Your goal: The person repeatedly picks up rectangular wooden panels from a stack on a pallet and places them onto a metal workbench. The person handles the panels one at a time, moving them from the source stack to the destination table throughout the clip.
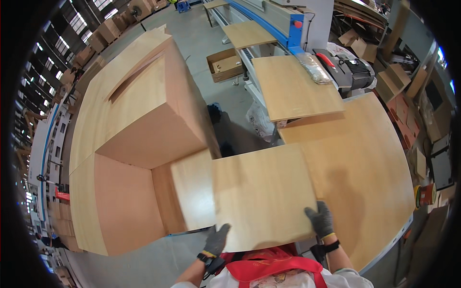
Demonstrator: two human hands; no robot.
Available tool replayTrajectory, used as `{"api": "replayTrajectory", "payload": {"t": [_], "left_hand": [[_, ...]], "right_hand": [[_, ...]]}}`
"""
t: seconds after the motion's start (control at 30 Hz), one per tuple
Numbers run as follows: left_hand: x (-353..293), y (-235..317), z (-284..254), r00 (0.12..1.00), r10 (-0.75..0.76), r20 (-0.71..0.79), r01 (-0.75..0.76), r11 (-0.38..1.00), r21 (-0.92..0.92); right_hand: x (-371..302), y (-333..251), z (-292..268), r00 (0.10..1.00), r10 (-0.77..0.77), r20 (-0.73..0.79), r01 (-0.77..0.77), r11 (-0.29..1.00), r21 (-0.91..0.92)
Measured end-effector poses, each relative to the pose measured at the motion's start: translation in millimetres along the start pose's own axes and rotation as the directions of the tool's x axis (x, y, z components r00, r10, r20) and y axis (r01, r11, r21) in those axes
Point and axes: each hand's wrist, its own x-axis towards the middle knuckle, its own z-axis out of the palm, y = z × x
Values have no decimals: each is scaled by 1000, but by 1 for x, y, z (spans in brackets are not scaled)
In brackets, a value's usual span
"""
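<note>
A square light-wood panel (264, 192) lies level in front of my body, held at its two sides. My left hand (217, 240), in a grey glove, grips its near left corner. My right hand (321, 221), gloved the same way, is closed on the right edge near the front. The fingers under the panel are hidden. Just left of the panel, a similar pale board (193, 192) lies on a low stack between taller stacks. To the right, the panel's edge meets or overlaps a wide wooden tabletop (365, 182); whether it rests there I cannot tell.
Tall stacks of boards (129, 129) stand at the left. Ahead, another panel (295, 89) carries a clear plastic packet (313, 68), beside a dark motor (355, 72). A blue-edged machine (269, 29) runs away from me. An open cardboard box (224, 66) sits on the floor.
</note>
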Motion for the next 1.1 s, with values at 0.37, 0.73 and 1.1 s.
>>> {"api": "replayTrajectory", "payload": {"t": [0.37,0.73,1.1], "left_hand": [[-40,-249,-1,730,550,406,-667,440,602],[21,-170,-26,989,-98,-107,118,974,193],[26,-166,-11,921,155,357,-56,960,-274]], "right_hand": [[2,-38,329,895,-167,413,266,944,-196],[11,-90,358,914,-183,362,265,945,-190],[-28,113,193,936,-173,306,-163,557,814]]}}
